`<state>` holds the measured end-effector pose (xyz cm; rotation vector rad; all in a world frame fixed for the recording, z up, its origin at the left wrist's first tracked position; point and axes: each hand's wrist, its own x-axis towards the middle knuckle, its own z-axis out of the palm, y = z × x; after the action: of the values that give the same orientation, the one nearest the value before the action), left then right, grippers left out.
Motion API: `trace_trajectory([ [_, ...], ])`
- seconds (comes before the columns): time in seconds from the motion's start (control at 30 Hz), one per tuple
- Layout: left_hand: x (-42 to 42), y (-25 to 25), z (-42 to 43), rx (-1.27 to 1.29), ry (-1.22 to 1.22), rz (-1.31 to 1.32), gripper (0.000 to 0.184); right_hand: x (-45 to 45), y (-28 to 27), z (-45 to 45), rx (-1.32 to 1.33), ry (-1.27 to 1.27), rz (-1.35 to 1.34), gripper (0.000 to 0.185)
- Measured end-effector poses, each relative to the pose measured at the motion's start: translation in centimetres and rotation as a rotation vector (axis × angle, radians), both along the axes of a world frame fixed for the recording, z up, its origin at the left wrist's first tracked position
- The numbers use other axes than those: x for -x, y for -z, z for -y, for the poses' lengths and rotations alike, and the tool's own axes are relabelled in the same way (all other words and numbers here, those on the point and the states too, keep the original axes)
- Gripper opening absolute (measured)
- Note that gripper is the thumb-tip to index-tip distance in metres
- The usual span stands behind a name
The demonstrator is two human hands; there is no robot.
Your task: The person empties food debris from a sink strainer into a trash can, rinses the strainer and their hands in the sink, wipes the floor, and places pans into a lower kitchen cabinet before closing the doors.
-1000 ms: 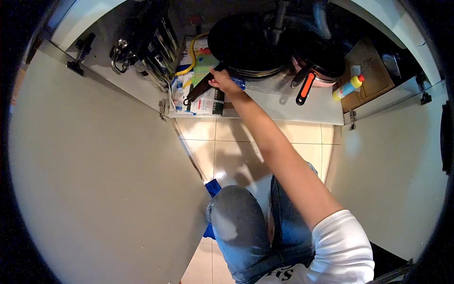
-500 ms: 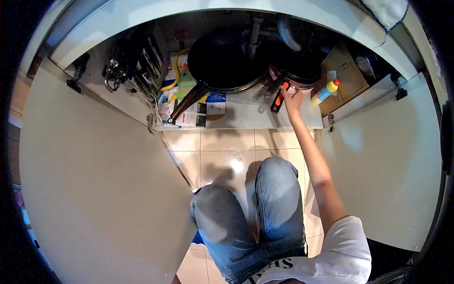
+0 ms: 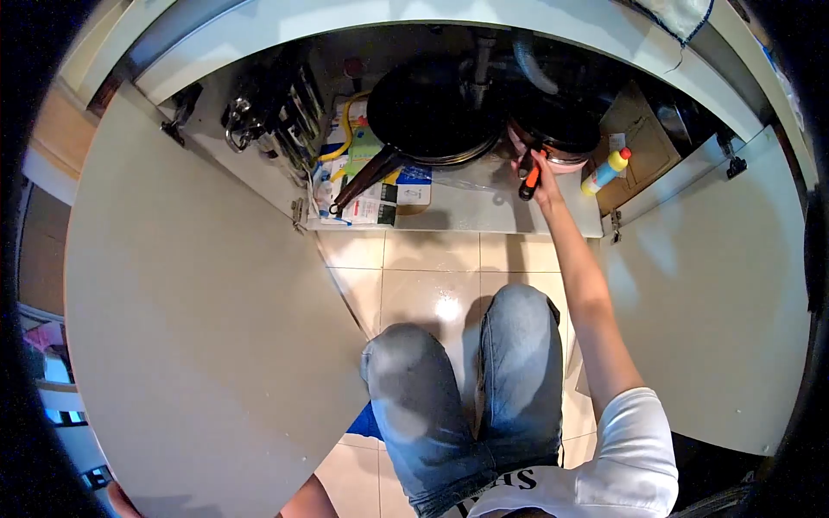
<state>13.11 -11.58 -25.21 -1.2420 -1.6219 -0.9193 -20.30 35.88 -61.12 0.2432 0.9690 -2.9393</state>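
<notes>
My right hand (image 3: 546,177) is closed around a black-and-orange pan handle (image 3: 530,182) inside the low cabinet. A second, darker handle lies close beside it; whether my fingers hold that too is hard to see. The handles lead to a small stack, with a dark round pan (image 3: 557,129) over a pinkish one (image 3: 568,164). Only a bit of my left hand (image 3: 121,501) shows, at the outer edge of the left cabinet door (image 3: 216,328), its fingers curled there. The door hides the rest of it.
A large black frying pan (image 3: 432,116) lies left of the stack, its handle over boxes and packets (image 3: 371,207). A bottle with a red cap (image 3: 606,172) leans near a cardboard box (image 3: 639,147). Pipes (image 3: 534,65) hang behind. The right door (image 3: 708,302) stands swung out.
My right hand has drawn the handle slightly toward me, and the handle has turned. The view has shifted left, and part of my left hand now shows at the left door's edge.
</notes>
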Motion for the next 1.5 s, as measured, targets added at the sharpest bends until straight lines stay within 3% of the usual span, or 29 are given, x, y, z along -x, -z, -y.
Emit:
trace_trajectory([
  [0.07, 0.6, 0.6, 0.1, -0.032, -0.012, -0.025, 0.021, -0.9, -1.7, 0.5, 0.000, 0.055, 0.041, 0.026],
  [0.13, 1.1, 1.1, 0.5, -0.073, -0.017, -0.038, 0.021, 0.2, 1.3, -2.1, -0.136, 0.011, -0.032, 0.027],
  [0.33, 2.1, 3.1, 0.7, -0.200, -0.008, -0.104, 0.022, -1.2, -3.8, -4.6, 0.322, -0.005, 0.063, 0.021],
  [0.37, 2.3, 3.4, -0.5, -0.325, -0.088, -0.124, 0.027, -1.6, -4.7, -5.2, 0.384, -0.056, 0.099, 0.020],
  [0.43, 2.2, 2.7, -1.7, -0.267, -0.121, -0.053, 0.027, -2.5, -6.0, -5.7, 0.491, -0.141, 0.127, 0.019],
  [0.57, 3.8, 2.6, -2.6, -0.326, 0.043, -0.165, 0.028, -6.6, -8.1, -5.2, 0.379, -0.129, 0.148, 0.018],
  [0.8, 2.5, 2.6, -0.8, -0.136, -0.005, -0.025, 0.026, -13.8, -15.0, -3.2, 0.475, -0.208, 0.244, 0.019],
  [1.0, 2.6, 2.4, 0.1, -0.048, 0.028, 0.014, 0.025, -17.7, -20.1, 0.1, 0.316, -0.260, 0.428, 0.023],
  [1.03, 2.5, 2.3, 0.3, -0.041, 0.032, 0.019, 0.025, -18.3, -20.9, 0.9, 0.389, -0.316, 0.468, 0.024],
  [1.33, 1.5, 1.3, 0.3, 0.086, -0.001, 0.125, 0.025, -22.1, -19.4, 5.9, 0.331, -0.411, 0.662, 0.028],
  [1.5, 0.2, -1.4, 0.6, 0.303, -0.151, 0.308, 0.021, -21.4, -19.3, 10.5, 0.581, -0.529, 0.725, 0.032],
])
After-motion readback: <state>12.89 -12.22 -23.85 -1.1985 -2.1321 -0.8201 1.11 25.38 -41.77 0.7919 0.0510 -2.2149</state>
